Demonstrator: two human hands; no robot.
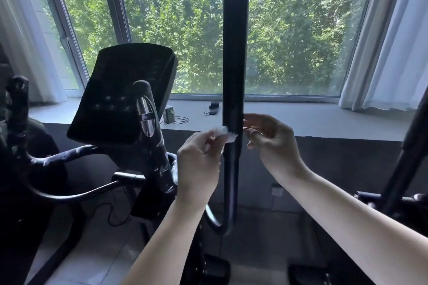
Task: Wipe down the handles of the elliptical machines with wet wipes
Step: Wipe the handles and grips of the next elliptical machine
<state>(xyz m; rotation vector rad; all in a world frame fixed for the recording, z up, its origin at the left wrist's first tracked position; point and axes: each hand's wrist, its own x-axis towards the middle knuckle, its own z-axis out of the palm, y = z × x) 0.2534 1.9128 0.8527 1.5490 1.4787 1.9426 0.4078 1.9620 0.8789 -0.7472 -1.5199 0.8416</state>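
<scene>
While the wet wipe (225, 134) is pinched against the tall handle (234, 53) by the left hand (199, 164), the right hand (271, 139) is held loosely curled and empty, and most handles look left to be wiped

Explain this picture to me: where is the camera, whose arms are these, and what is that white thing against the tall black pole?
The camera sits on a person's head, looking forward and down, so both arms are theirs. No robot is involved. The left hand pinches a wet wipe against the tall black handle of an elliptical machine. The right hand, fingers curled, is at the handle's other side; whether it touches the handle is unclear. The dark panel at left is the machine's console. Behind lies a grey windowsill with small devices and cords, then a window onto trees.
</scene>
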